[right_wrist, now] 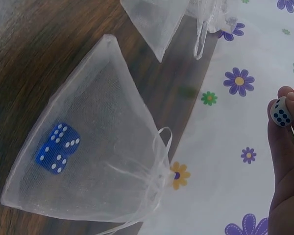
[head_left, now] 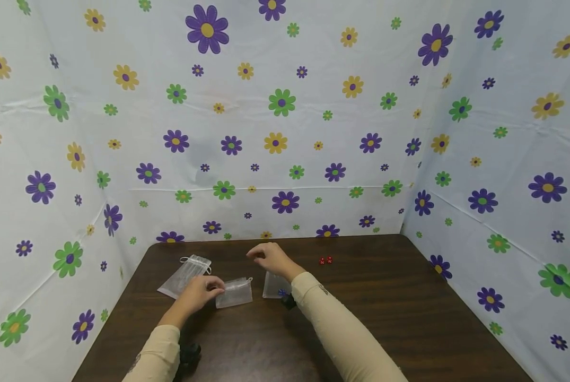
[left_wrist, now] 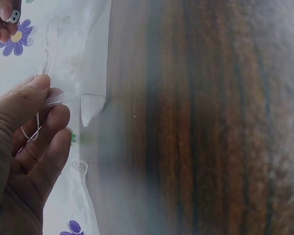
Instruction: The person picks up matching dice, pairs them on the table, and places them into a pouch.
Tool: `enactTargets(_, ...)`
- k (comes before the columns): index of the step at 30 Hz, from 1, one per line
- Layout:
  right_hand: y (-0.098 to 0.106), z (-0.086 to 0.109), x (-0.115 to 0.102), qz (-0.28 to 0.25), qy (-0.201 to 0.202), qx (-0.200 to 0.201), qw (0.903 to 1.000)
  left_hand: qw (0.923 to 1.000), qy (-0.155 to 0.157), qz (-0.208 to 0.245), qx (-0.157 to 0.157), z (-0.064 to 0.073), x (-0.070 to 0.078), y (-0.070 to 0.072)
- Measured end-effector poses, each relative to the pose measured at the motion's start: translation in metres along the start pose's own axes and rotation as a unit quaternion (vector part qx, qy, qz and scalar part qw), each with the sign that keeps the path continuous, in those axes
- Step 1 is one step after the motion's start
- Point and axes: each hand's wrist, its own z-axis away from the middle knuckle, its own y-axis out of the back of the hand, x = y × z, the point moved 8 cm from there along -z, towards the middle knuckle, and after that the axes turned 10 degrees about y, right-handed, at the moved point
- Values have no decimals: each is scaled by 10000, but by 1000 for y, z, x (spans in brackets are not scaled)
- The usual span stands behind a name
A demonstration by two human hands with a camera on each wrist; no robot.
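My left hand (head_left: 195,294) pinches the edge of a white mesh drawstring bag (head_left: 237,297) between thumb and fingers. The bag's cord loops over the fingers (left_wrist: 54,120) in the left wrist view. Raised to the right of that bag, my right hand (head_left: 272,259) holds a white die (right_wrist: 281,112) with dark pips at its fingertips. Below the right forearm lies a second mesh bag (right_wrist: 122,112), its neck gathered. Blue dice (right_wrist: 59,149) with white pips show through its mesh. The head view has this bag partly hidden by the right sleeve.
A third mesh bag (head_left: 182,278) lies flat at the left, behind my left hand. Two red dice (head_left: 325,260) sit toward the back right of the dark wooden table (head_left: 385,297). Flowered white cloth (head_left: 285,159) stands around the table's back and sides.
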Motion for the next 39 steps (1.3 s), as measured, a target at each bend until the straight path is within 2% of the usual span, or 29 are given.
enactTargets(5,-1,-3,-8,-24,56,-97,9999,10000,55,20,-65,-1,0,-1)
enactTargets(17,-8,-10,-24,-106,302,-281,9991,9999,-109,-22,-35,-3,0,1)
enactTargets(29,-21,-13,-30,-134,235,-568,9980,10000,-26,39,-39,-1,-1,2)
enactTargets(36,-37,-12,-35,95,298,-828,9961,9990,-435,36,70,0,4,3)
enactTargets(39,-43,-12,-38,200,303,-904,9952,9989,-457,57,55,1,4,2)
